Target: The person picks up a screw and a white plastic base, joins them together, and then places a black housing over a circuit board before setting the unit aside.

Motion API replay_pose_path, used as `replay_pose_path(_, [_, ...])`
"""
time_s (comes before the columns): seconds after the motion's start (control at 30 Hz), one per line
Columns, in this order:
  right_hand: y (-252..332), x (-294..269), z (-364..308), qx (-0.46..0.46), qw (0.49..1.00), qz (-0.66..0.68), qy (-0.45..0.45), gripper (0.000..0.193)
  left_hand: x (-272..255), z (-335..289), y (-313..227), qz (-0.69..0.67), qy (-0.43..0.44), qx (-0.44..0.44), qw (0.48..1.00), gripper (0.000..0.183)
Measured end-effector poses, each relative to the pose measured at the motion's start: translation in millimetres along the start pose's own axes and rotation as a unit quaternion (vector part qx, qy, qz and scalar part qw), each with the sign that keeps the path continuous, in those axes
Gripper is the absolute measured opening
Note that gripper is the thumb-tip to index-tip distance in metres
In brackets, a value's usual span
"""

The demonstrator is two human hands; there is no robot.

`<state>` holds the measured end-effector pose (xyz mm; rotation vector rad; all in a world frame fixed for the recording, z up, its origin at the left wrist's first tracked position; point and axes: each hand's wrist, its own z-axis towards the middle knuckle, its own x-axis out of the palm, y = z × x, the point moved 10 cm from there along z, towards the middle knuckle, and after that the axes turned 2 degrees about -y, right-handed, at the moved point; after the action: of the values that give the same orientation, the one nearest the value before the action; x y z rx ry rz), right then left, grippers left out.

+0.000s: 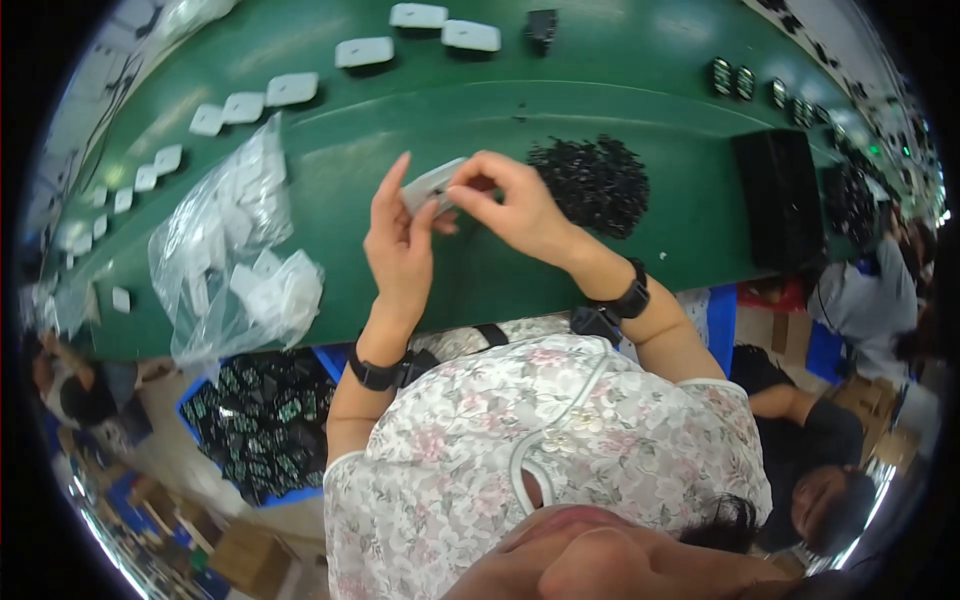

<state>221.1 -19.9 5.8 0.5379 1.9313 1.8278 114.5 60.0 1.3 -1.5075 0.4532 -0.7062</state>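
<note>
My left hand (398,240) grips a small white plastic cover (424,188) over the green table, thumb in front and index finger raised. A dark spot shows on the cover's face. At the cover's right edge, the thumb and index finger of my right hand (522,212) are pinched together; whatever lies between them is hidden. Just right of my right hand lies a pile of small black parts (592,188). To the left of my hands, a clear plastic bag (222,235) with white pieces in it rests on the table.
White covers (364,52) stand in a spaced row along the table's far side. A black box (778,200) sits at the right, with dark green-marked parts (745,82) beyond. Below the table edge is a blue bin (190,408) of black parts. Other people (825,470) work nearby.
</note>
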Motion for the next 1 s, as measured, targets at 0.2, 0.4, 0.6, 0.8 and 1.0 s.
replay_pose_path(0.2, [18, 5, -2, -0.099, 0.981, -0.169, -0.004, 0.008, -9, -4, 33, -0.062, 0.023, -0.078, 0.995, 0.019])
replay_pose_path(0.4, [17, 5, -3, -0.098, 0.979, -0.174, -0.039, 0.009, -5, -7, 28, -0.106, 0.025, -0.069, 0.992, 0.012])
replay_pose_path(0.6, [4, 9, -3, -0.060, 0.987, -0.148, -0.034, 0.010, -11, -5, 22, -0.048, 0.011, -0.006, 0.999, 0.007])
replay_pose_path(0.8, [19, -4, -6, -0.093, 0.972, -0.205, -0.074, 0.014, -12, -6, 24, -0.085, 0.013, -0.043, 0.995, 0.007])
replay_pose_path(1.0, [22, -5, 0, -0.098, 0.973, -0.208, -0.033, 0.022, -4, -7, 28, -0.099, 0.046, -0.061, 0.992, 0.008])
